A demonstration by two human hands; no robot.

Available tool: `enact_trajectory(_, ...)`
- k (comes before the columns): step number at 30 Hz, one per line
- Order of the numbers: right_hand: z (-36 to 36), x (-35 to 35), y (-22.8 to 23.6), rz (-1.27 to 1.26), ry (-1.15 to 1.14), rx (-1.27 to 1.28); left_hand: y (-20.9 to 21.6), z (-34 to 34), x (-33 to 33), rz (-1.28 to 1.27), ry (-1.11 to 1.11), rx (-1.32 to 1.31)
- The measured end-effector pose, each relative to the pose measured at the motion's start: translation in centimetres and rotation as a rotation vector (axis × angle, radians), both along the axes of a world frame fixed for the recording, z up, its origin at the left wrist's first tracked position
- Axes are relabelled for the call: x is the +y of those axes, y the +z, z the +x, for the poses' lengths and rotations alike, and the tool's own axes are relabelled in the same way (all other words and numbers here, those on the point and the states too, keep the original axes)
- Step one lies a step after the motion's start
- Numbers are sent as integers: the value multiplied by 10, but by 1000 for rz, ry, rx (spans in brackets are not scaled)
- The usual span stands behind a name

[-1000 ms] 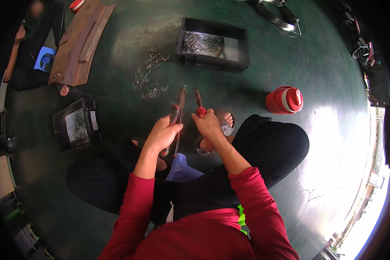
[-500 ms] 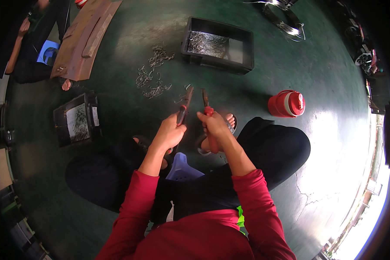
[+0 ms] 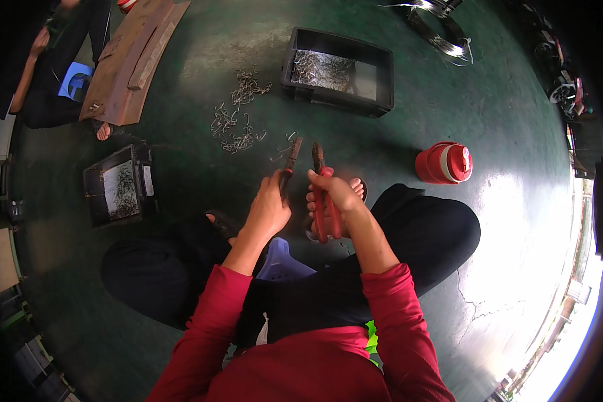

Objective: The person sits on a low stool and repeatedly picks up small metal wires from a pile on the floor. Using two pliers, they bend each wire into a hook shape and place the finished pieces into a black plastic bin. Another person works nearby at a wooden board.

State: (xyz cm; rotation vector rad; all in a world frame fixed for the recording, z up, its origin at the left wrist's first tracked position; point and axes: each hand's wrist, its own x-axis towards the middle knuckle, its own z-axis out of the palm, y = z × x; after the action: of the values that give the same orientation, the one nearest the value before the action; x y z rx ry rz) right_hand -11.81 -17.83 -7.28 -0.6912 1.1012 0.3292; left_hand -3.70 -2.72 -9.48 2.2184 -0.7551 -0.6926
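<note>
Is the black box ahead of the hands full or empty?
The black box is neither: metal pieces cover only part of its pale bottom.

No lettering, numbers or signs can be read on anything in the head view.

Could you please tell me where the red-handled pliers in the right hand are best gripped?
Probably around both long red handles, coming from the near side: the handles extend nearward, while the metal head points away.
</note>
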Motion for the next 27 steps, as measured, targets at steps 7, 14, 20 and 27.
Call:
enact_trajectory(7, 3, -7, -39, -225, 109, 128, -35, 1, 5, 2, 47, 155)
enact_trajectory(14, -4, -16, -73, -533, 456, 105, -114, 15, 24, 326, 198, 125)
enact_trajectory(20, -12, -16, -17, -1034, 928, 70, -40, 60, 17, -231, 294, -68)
enact_trajectory(27, -8, -6, 42, -1048, 1031, -63, 44, 52, 14, -217, 100, 175)
